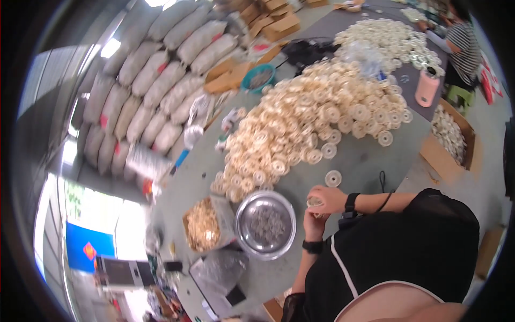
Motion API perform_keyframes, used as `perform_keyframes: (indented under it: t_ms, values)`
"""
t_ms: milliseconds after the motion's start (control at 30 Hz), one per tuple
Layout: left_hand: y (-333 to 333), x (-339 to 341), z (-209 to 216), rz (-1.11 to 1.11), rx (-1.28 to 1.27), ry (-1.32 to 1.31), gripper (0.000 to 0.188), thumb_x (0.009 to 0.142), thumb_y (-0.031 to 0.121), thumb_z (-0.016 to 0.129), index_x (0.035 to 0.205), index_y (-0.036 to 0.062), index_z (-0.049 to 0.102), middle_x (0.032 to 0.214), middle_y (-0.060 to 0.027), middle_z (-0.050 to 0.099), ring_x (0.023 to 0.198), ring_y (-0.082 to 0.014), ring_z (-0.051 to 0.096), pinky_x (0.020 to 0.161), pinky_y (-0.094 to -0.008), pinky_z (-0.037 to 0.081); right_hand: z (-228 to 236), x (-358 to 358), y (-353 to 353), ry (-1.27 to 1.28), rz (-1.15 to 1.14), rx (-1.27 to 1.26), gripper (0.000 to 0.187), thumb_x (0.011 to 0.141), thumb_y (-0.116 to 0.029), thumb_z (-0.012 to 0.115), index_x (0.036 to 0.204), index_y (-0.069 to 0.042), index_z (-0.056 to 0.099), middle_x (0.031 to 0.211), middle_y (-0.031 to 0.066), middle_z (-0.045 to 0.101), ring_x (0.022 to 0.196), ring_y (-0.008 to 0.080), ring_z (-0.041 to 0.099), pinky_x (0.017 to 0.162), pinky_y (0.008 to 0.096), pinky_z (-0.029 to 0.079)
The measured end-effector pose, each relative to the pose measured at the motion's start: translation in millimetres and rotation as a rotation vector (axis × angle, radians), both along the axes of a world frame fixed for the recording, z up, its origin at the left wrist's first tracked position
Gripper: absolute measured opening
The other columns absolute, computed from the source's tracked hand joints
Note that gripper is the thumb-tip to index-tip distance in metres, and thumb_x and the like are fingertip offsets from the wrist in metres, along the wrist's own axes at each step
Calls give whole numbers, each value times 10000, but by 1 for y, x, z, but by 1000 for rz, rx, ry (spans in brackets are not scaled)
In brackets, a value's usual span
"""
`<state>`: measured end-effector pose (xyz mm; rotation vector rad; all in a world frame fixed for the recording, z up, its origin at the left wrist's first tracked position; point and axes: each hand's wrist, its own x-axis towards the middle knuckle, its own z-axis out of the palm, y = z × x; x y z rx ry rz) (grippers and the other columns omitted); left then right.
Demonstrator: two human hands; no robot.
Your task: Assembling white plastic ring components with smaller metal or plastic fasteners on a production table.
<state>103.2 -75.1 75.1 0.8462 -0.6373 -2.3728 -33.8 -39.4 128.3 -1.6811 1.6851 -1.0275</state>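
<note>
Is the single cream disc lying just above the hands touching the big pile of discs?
Apart. The head view shows the single cream disc with grey table between it and the pile of discs.

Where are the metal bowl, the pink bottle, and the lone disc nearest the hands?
metal bowl (242, 232), head view, left rim.
pink bottle (427, 88), head view, middle of body.
lone disc (333, 178), head view, its centre.

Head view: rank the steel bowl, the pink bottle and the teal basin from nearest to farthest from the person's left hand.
1. Steel bowl, just beside the left hand.
2. Teal basin, far up the table by the sacks.
3. Pink bottle, at the table's far right edge.
</note>
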Motion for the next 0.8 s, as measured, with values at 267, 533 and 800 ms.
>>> perform_keyframes:
  t_ms: [267,533,800]
  values:
    - [-5,24,-53,100,146,28,239,849,222,429,1035,92,505,949,-32,561,818,-192,554,714,-362,453,-7,13,-11,-200,66,-62,364,739,-330,602,993,-72,557,986,101,548,869,260,554,744,328,446]
    - [-52,82,-58,508,77,-35,115,830,163,465,885,87,532,751,5,542,642,-126,505,569,-258,397,-19,14,-11,-675,26,300,296,814,-288,556,1000,-58,557,858,19,587,643,75,513,554,218,424]
    - [-81,115,-43,792,172,-59,356,821,193,460,1128,16,429,1115,-119,445,1055,-259,430,857,-370,367,-27,16,-13,-725,6,350,288,827,-288,534,986,-51,569,836,18,578,689,76,518,556,221,431]
